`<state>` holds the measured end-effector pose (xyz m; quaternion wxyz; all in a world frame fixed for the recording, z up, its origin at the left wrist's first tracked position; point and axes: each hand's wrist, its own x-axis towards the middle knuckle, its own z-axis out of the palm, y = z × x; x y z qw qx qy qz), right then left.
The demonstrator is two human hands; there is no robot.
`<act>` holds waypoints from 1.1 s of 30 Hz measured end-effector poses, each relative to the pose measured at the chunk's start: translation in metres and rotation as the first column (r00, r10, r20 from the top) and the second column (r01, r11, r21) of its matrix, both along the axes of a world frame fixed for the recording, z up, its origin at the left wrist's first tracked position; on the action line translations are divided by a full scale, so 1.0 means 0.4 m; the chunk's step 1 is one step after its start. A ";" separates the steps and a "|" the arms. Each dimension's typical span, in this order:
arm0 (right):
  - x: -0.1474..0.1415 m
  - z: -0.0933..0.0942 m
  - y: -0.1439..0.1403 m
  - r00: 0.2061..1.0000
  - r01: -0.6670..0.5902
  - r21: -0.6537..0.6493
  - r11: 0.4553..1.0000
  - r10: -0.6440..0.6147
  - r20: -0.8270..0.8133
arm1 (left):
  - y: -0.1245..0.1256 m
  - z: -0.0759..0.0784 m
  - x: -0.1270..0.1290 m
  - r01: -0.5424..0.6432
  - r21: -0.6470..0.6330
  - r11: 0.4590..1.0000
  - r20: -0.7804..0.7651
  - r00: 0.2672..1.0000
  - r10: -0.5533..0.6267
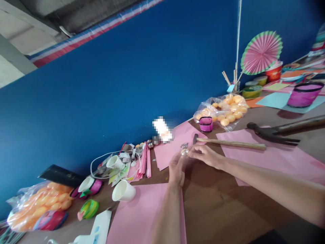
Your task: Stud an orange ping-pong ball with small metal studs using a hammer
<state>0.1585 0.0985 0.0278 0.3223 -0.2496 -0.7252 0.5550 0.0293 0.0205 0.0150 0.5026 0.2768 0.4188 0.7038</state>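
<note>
Both my hands meet over the brown table, holding a small shiny round piece, silvery with a pale gold edge; its exact kind is too small to tell. My left hand pinches it from the near left. From the right, the fingertips of my right hand are closed at its edge. Just beyond lies a small silvery cluster on a pink sheet. A small hammer with a wooden handle rests to the right of my hands, its head near a magenta black-rimmed cup-like piece.
A claw hammer lies at the right on pink paper. Orange balls fill plastic bags at the back and far left. A white paper cup stands left of my arms. A blue partition rises behind.
</note>
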 end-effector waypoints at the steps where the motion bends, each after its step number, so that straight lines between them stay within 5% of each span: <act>1: 0.000 -0.001 0.000 1.000 0.000 -0.002 1.000 0.000 -0.001 | 0.000 0.000 0.000 0.002 0.000 1.000 0.000 1.000 -0.002; 33: 0.001 -0.004 -0.004 1.000 0.019 -0.113 0.993 -0.019 0.001 | 0.003 -0.008 0.003 -0.032 -0.011 0.999 -0.061 0.998 0.031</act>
